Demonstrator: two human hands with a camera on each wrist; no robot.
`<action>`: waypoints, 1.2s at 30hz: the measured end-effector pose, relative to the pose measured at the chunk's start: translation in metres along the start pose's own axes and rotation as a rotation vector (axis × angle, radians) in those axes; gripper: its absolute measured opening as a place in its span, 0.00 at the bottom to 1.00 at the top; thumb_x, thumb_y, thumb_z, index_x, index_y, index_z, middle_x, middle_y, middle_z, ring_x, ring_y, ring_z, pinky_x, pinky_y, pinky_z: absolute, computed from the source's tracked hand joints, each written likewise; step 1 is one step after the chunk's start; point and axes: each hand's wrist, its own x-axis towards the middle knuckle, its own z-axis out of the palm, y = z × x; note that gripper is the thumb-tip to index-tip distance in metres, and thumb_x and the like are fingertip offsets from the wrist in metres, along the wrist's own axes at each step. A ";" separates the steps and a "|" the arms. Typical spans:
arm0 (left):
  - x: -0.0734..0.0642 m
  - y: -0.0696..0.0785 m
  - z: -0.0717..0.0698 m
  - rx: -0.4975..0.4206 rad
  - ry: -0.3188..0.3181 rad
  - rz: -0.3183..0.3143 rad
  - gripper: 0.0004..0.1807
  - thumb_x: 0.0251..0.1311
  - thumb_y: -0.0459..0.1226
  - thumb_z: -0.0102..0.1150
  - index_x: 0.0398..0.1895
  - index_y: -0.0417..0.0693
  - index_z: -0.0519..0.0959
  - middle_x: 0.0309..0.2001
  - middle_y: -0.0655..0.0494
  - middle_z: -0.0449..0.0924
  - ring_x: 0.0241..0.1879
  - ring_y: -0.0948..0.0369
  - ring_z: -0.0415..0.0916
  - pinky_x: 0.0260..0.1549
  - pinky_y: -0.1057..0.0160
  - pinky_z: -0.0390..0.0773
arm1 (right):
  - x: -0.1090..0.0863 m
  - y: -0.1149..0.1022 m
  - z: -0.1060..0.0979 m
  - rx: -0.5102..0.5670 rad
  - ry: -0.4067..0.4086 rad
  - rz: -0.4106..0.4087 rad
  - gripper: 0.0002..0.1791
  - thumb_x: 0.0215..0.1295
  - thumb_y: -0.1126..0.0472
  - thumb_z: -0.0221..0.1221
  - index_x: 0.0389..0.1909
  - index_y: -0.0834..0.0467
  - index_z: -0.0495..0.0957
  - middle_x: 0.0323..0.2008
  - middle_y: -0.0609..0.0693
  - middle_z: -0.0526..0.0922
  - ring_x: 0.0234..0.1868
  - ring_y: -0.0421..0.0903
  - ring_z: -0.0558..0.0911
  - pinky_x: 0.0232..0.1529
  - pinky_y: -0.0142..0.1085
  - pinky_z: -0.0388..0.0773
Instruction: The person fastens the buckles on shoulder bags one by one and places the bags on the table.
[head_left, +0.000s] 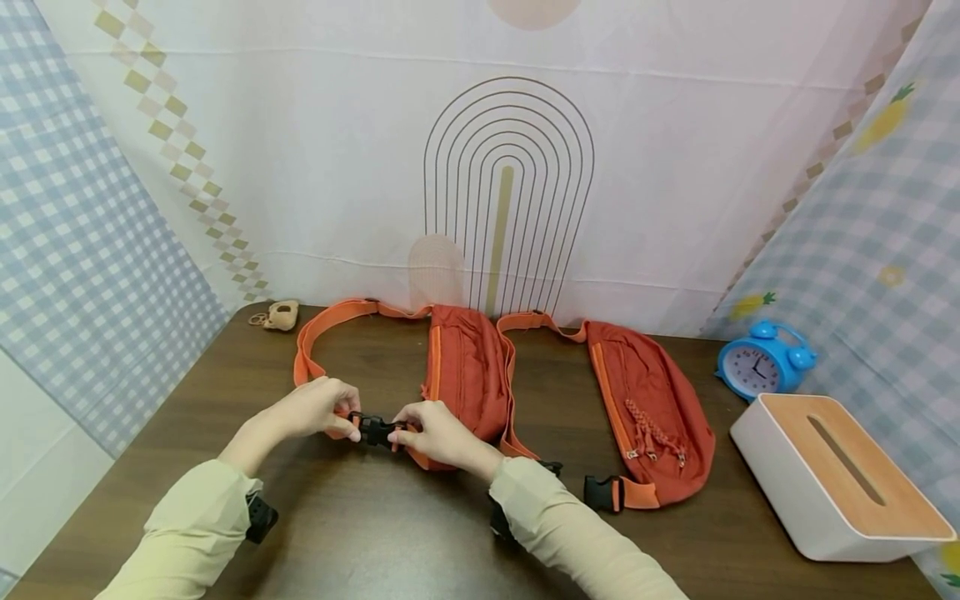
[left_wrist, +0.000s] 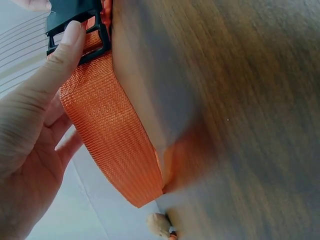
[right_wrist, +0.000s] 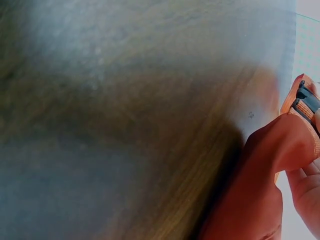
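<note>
A red waist bag (head_left: 468, 375) with an orange strap (head_left: 330, 315) lies at the middle of the table. Its black side-release buckle (head_left: 375, 431) is held between both hands, its two halves end to end. My left hand (head_left: 318, 408) pinches the buckle's left end where the strap threads through; in the left wrist view the thumb lies across the black frame (left_wrist: 95, 47), with the wide orange webbing (left_wrist: 115, 130) hanging below. From the other side my right hand (head_left: 442, 433) pinches the buckle's right end by the short strap, close to the bag.
A second red waist bag (head_left: 652, 408) lies to the right, its buckle end (head_left: 600, 493) loose on the table. Farther right are a blue alarm clock (head_left: 757, 367) and a white tissue box (head_left: 795, 492) with a wooden lid. A small beige pouch (head_left: 282, 315) sits at the back left corner.
</note>
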 end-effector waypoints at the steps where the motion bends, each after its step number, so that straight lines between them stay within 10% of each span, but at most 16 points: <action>1: 0.000 0.000 0.000 -0.002 0.002 0.007 0.14 0.41 0.45 0.70 0.23 0.49 0.75 0.17 0.66 0.60 0.20 0.70 0.57 0.22 0.70 0.59 | 0.000 0.000 0.000 -0.001 0.001 0.001 0.09 0.60 0.59 0.58 0.38 0.60 0.79 0.25 0.48 0.84 0.17 0.32 0.64 0.21 0.23 0.60; 36: 0.005 0.002 0.005 -0.166 0.064 0.077 0.12 0.40 0.40 0.71 0.20 0.48 0.76 0.18 0.63 0.73 0.20 0.72 0.64 0.23 0.71 0.67 | -0.004 -0.002 0.001 0.069 0.144 0.061 0.07 0.59 0.63 0.59 0.36 0.62 0.80 0.23 0.49 0.83 0.19 0.35 0.66 0.21 0.25 0.59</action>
